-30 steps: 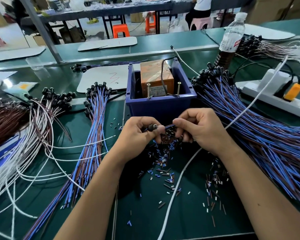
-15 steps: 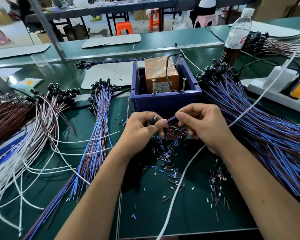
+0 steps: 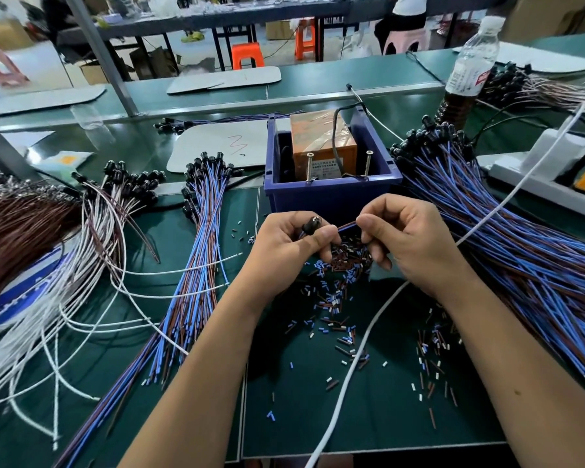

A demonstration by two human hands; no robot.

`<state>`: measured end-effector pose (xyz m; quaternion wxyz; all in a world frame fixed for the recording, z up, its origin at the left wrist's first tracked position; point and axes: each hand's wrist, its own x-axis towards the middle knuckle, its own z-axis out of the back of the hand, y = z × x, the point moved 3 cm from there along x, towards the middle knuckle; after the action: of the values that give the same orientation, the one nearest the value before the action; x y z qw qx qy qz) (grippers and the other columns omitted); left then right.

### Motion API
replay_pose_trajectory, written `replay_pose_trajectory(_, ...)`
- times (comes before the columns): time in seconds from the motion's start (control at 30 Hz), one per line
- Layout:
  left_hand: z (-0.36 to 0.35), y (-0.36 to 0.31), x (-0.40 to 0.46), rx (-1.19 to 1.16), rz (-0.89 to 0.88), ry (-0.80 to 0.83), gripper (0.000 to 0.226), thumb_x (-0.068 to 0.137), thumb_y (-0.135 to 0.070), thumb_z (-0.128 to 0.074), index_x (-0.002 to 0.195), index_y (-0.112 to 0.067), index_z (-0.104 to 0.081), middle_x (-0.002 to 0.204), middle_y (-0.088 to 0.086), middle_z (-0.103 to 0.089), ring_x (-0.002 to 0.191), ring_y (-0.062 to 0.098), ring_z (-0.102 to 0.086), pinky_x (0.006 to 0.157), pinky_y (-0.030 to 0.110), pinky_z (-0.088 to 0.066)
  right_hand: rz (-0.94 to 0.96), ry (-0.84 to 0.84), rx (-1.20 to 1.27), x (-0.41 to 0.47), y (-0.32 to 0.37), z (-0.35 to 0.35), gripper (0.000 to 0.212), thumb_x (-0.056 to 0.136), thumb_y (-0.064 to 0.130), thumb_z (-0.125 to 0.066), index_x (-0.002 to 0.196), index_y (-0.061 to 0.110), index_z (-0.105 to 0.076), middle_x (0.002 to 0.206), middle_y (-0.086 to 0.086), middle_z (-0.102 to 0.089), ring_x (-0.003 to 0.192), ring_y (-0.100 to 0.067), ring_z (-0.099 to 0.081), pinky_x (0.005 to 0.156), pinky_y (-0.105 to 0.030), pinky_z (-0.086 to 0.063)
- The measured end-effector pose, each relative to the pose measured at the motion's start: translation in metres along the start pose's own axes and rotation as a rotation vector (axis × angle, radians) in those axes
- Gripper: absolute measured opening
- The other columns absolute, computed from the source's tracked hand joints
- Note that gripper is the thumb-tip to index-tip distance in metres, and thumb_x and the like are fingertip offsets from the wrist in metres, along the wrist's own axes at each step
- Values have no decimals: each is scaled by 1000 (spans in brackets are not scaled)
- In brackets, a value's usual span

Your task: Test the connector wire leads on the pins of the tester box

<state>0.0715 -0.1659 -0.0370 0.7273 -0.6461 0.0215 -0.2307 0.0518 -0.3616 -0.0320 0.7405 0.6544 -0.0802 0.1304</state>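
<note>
A blue bin [image 3: 331, 194] holds the orange tester box [image 3: 321, 136], with two upright screw pins [image 3: 309, 167] [image 3: 368, 165] at its near side. Just in front of the bin, my left hand [image 3: 291, 244] pinches the black connector [image 3: 310, 226] of one blue-and-brown wire. My right hand [image 3: 409, 241] pinches that wire's leads [image 3: 347, 226] between thumb and forefinger, a short way right of the connector. Both hands hover below the pins, apart from them.
Blue-brown wire bundles lie left [image 3: 196, 271] and right [image 3: 520, 251]. White and brown wires [image 3: 65, 265] spread at far left. Cut insulation bits [image 3: 335, 295] litter the green mat. A white cable [image 3: 352, 373] crosses the mat. A water bottle [image 3: 470, 65] and power strip [image 3: 547, 170] stand at right.
Both hands with the wire have risen slightly toward the blue bin; the grip on the connector and leads stays the same.
</note>
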Motion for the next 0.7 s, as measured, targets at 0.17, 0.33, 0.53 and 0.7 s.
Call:
replay_pose_trajectory(0.17, 3, -3, 0, -7, -19, 15, 20, 99, -11, -65, 82, -5, -74, 61, -3, -67, 57, 1, -57, 62, 9, -43, 9, 31, 20, -1, 4, -2, 18, 96, 21, -67, 92, 4, -65, 71, -5, -66, 50, -17, -56, 42, -27, -45)
replay_pose_trajectory(0.33, 2, -6, -1, -21, -17, 36, 21, 100, -6, -63, 82, -5, -73, 60, -2, -65, 50, -3, -52, 56, 6, -39, 32, 34, 44, -1, 7, -2, 17, 96, 22, -66, 91, 6, -66, 71, -6, -66, 50, -17, -56, 42, -26, -46)
replay_pose_trajectory(0.53, 5, -4, -2, -72, 19, 17, 20, 99, -10, -63, 81, -5, -73, 58, -1, -63, 45, -1, -48, 49, 7, -36, 93, -11, 77, 1, 4, 4, 16, 99, 24, -66, 89, 12, -67, 71, -5, -65, 50, -15, -56, 43, -25, -47)
replay_pose_trajectory(0.7, 21, -2, 1, -196, 44, -102, 21, 94, -18, -65, 76, -15, -76, 58, 3, -61, 39, 8, -33, 39, 14, -26, 122, -157, 125, 3, 6, 26, 11, 98, 23, -71, 89, 17, -70, 71, -4, -65, 50, -15, -55, 42, -24, -46)
